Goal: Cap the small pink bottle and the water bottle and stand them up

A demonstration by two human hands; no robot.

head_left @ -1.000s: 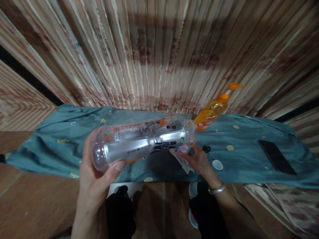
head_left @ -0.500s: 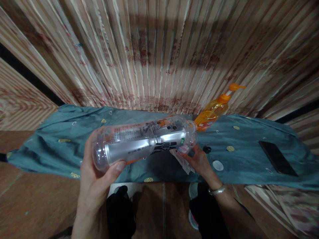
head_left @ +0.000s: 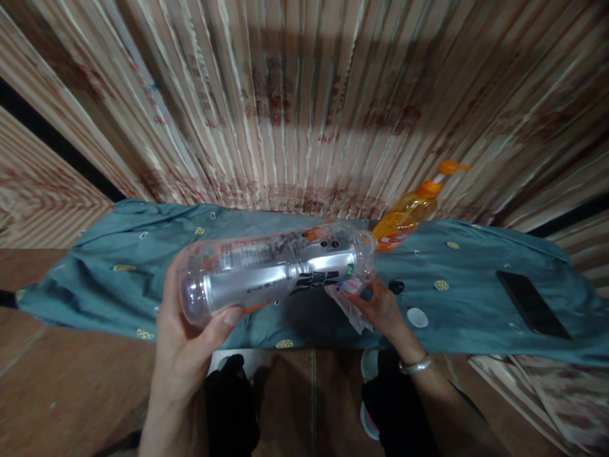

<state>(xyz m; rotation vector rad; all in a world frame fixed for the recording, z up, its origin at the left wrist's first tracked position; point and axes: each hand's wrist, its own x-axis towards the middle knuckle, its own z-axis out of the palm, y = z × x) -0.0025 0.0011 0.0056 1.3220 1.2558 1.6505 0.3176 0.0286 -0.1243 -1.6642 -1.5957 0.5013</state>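
A clear plastic bottle (head_left: pixel 280 274) with a silver, dark-lettered label lies almost level above the cloth, its neck to the right. My left hand (head_left: pixel 193 339) is closed around its base end, thumb on the near side. Close under the bottle's neck, my right hand (head_left: pixel 380 306) is closed on a crumpled white tissue-like piece (head_left: pixel 354 315), which hangs below the bottle. Some of the right fingertips are hidden behind the bottle, and I cannot tell whether they touch it. Beyond the neck stands an orange pump bottle (head_left: pixel 404 219) with yellow-orange liquid, its lower end partly covered.
A teal patterned cloth (head_left: pixel 95 279) covers the long narrow surface. To the right of my right hand are a small black cap (head_left: pixel 396 287), a white round lid (head_left: pixel 417 317) and a dark phone (head_left: pixel 533 304). A pleated curtain (head_left: pixel 304 114) hangs behind.
Almost nothing differs. The whole view has shifted very slightly, and both hands keep the same holds on the bottle and the tissue-like piece.
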